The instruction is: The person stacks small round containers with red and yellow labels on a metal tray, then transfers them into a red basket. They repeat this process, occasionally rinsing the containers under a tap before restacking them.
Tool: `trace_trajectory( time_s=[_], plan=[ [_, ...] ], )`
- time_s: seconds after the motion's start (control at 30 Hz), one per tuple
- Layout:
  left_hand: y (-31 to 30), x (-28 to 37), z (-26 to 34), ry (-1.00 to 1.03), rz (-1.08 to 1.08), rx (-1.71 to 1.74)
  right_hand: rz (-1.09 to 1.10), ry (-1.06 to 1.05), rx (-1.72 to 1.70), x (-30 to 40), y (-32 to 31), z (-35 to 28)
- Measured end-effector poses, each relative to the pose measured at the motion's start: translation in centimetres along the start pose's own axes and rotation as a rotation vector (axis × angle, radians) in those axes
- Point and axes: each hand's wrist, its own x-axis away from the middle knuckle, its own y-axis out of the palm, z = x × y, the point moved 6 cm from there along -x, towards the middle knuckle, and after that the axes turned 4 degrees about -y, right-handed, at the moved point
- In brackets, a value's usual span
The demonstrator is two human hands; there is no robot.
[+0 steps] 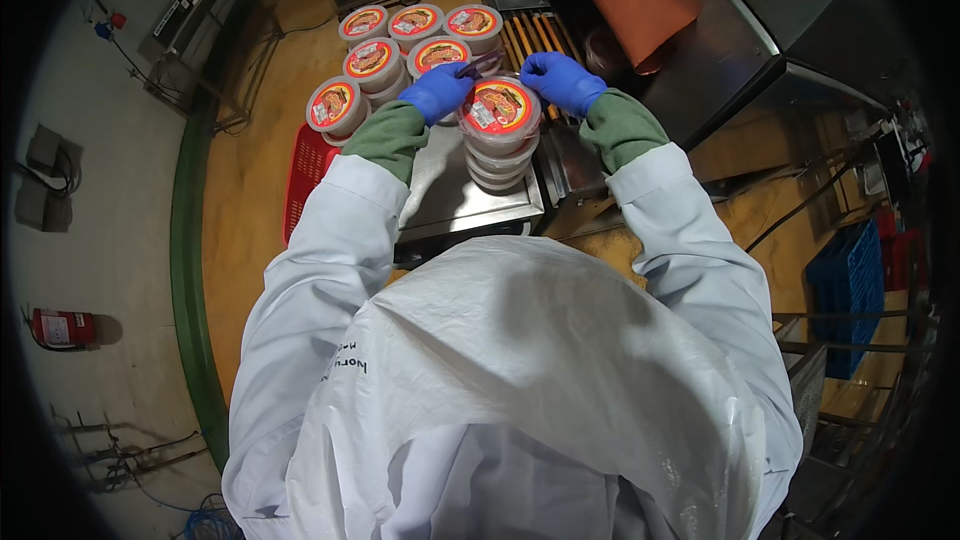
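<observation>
A stack of round plastic tubs (501, 106) with red-and-yellow labelled lids stands on a stainless steel table (442, 202). At the top tub's far left edge, my left hand (441, 92), in a blue glove, pinches a dark purplish strip (487, 64), perhaps film. My right hand (562, 82), gloved too, is bent beside the lid's far right edge; whether its fingertips grip anything is unclear. Thin clear film seems to hang around the top tub. More stacks of labelled tubs (369, 60) stand behind and left of my left hand.
A red perforated basket (304, 180) lies left of the table. Beyond my right hand is a row of rollers (534, 34) beside an orange-red sheet (637, 0) and steel equipment (720, 52). A blue plastic crate (847, 300) stands at right. A fire extinguisher (64, 328) is at far left.
</observation>
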Motion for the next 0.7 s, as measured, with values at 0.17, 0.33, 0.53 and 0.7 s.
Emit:
trace_trajectory(
  time_s=[0.17, 0.33, 0.53, 0.7],
  plan=[
    [-2.2, 2.4, -4.1, -0.231, -0.079, 0.662, 0.262, -0.893, 0.330, 9.3, 3.0, -10.5],
    [-0.6, 6.3, 0.5, -0.327, -0.163, 1.197, 0.336, -0.447, 0.148, 5.2, 0.3, -4.0],
    [1.4, 5.4, -0.7, -0.176, -0.115, 0.925, 0.414, -0.046, 0.550, -0.4, -4.3, 2.0],
    [3.9, 4.7, -1.0, -0.053, 0.002, 0.769, -0.034, -0.271, -0.334, 1.9, 5.2, -4.1]
  ],
)
